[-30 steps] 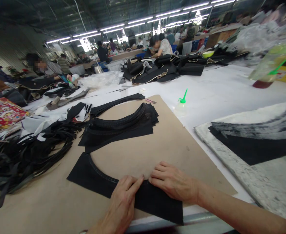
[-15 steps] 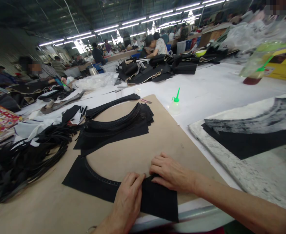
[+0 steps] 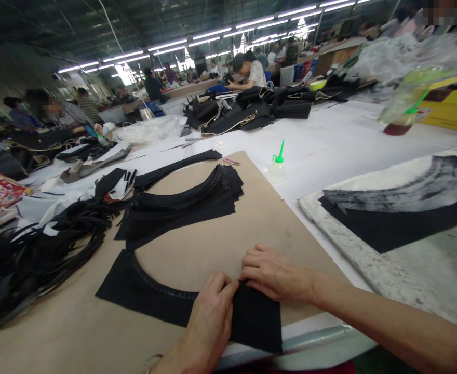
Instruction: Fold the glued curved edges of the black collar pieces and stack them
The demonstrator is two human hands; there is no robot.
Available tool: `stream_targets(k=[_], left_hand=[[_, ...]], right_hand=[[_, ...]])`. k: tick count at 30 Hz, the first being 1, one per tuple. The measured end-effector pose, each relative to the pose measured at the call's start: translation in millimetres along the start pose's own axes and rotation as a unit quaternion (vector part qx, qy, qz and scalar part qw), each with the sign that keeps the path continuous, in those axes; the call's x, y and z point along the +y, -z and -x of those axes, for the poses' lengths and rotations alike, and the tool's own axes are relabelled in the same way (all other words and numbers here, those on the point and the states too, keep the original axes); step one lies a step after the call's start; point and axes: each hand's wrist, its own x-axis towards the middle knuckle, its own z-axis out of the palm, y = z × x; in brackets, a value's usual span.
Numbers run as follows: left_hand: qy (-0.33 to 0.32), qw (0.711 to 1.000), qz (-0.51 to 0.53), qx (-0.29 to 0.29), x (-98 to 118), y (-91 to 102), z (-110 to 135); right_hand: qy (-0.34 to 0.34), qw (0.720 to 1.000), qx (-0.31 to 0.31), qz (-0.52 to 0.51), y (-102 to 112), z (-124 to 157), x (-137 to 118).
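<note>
A black curved fabric piece (image 3: 150,298) lies flat on a brown board (image 3: 291,236) at the table's front edge. Stitch-like marks run along its concave rim. My left hand (image 3: 213,311) presses on the piece, thumb and fingers pinching its curved edge. Just right of it, my right hand (image 3: 263,272) is closed on the same edge, fingers bent and thumb low. The fingertips of both hands nearly meet there, and the bit of edge between them is mostly hidden. Behind the piece lies a stack of similar black pieces (image 3: 182,210).
Black strips (image 3: 45,254) are heaped at left. Small thread snips (image 3: 231,162) lie near the board's far corner, beside a green-tipped bottle (image 3: 278,166). A stained slab (image 3: 341,241) at right bears a smeared black piece (image 3: 400,208). People work farther back.
My left hand has slid a little to the right along the curved edge, closer to my right hand. The right hand has hardly moved.
</note>
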Motion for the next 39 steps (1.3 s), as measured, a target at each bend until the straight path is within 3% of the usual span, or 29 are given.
stream_targets(k=[10, 14, 21, 28, 35, 39], left_hand=[[-0.110, 0.985, -0.117, 0.067, -7, -17.3, 12], [-0.105, 0.985, -0.119, 0.067, -8, -17.8, 12], [-0.066, 0.986, -0.155, 0.015, 3, -9.8, 1], [-0.078, 0.975, -0.208, 0.013, 1, -11.7, -1], [-0.113, 0.977, -0.177, 0.034, 1, -21.6, -3], [-0.103, 0.978, -0.183, 0.013, 4, -23.2, -5]], right_hand=[[0.017, 0.999, 0.013, 0.024, 3, 11, 3], [0.015, 1.000, 0.018, 0.020, 4, 17, 6], [-0.004, 1.000, 0.028, 0.000, 7, 28, 6], [-0.024, 0.999, 0.027, -0.028, 11, 33, 6], [-0.044, 0.998, 0.029, -0.043, 11, 42, 9], [-0.060, 0.996, 0.050, -0.044, 9, 46, 11]])
